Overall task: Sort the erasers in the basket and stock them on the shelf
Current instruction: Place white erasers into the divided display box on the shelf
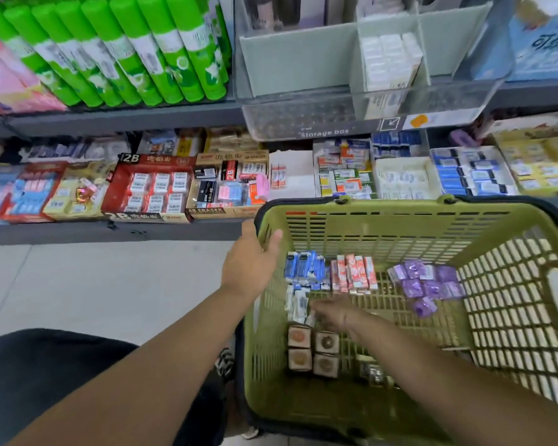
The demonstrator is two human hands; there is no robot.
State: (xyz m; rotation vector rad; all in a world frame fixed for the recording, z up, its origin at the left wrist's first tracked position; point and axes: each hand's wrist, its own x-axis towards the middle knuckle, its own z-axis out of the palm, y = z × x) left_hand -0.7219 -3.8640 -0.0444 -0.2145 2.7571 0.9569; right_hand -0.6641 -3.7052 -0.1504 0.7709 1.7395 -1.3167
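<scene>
Down in the green basket (400,233) the erasers lie in groups on its slatted bottom. Blue erasers (305,267) sit at the far left, with red-and-white erasers (355,273) just beside them and purple erasers (427,283) further right. White erasers (298,300) lie nearer, below the blue ones, and four brown cube erasers (313,352) stand in a square nearest the person.

The right hand (332,313) reaches into the basket with its fingertips at the white erasers. It is blurred, so whether it pinches one I cannot tell. The left hand (252,263) grips the basket's far left corner, thumb inside the rim and fingers outside.

The basket sits on the pale floor (94,284) in front of a low grey shelf (110,233). Open cartons of erasers fill that shelf, among them a red 2B carton (152,188). On the shelf above stand green glue sticks (126,49) and a clear storage box (361,101).
</scene>
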